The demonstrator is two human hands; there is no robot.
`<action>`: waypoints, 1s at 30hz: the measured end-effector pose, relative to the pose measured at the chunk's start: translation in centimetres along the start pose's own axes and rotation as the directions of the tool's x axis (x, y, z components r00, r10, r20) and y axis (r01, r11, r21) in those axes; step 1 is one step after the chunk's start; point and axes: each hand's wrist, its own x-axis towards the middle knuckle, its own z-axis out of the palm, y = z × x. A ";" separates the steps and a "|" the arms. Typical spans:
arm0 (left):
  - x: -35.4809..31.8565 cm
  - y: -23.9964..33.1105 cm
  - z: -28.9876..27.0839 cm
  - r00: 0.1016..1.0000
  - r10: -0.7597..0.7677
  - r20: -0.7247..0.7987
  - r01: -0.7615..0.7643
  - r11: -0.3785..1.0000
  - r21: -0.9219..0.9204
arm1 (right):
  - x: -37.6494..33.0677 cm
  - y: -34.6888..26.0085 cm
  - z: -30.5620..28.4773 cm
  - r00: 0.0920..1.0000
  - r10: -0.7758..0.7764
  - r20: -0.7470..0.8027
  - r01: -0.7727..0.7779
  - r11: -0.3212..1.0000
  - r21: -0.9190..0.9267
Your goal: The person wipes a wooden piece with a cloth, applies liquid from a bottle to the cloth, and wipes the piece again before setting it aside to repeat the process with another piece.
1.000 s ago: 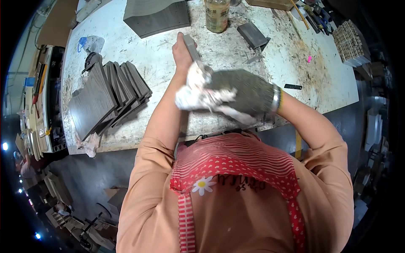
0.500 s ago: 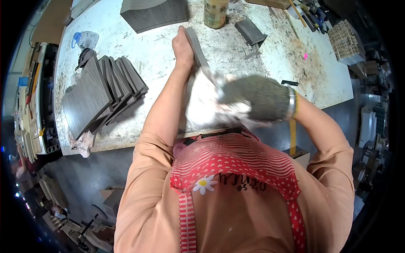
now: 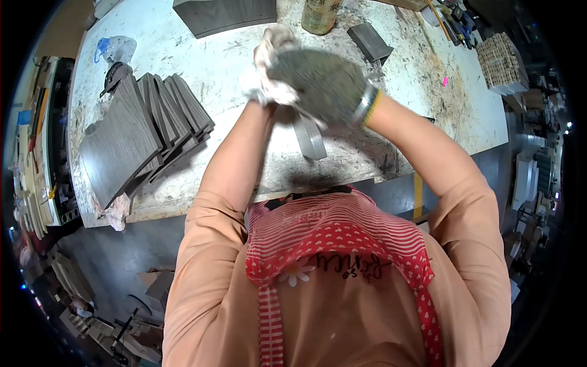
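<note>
My right hand [image 3: 321, 82], in a dark grey-green knitted glove, is closed on a white crumpled rag [image 3: 272, 70], somewhat smeared by motion. The rag lies over the far end of a narrow, curved grey board [image 3: 310, 140], whose near end sticks out toward me. My left hand [image 3: 259, 105] is at the same spot, bare at the wrist; the rag covers its fingers, so its grip does not show. To the left, several grey wood-grain panels [image 3: 125, 140] with curved edges lean in an overlapping stack on the white worktable [image 3: 238, 177].
A grey box-shaped piece [image 3: 226, 15] and a jar [image 3: 319, 15] stand at the far side. Right of them lies a small dark block [image 3: 369, 41]. A clear plastic bag [image 3: 120, 49], another rag [image 3: 113, 213], tools [image 3: 452, 24] and a pale stacked bundle [image 3: 501, 61] are around the edges.
My gloved right hand has swept the rag away from me and leftward, over my left hand. The board's near end has come into sight. The left forearm has hardly moved.
</note>
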 end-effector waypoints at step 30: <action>2.1 -2.5 2.8 0.675 0.616 -0.406 0.330 0.241 0.913 | -3.1 0.5 -5.5 0.705 0.706 -0.068 -0.602 0.647 0.467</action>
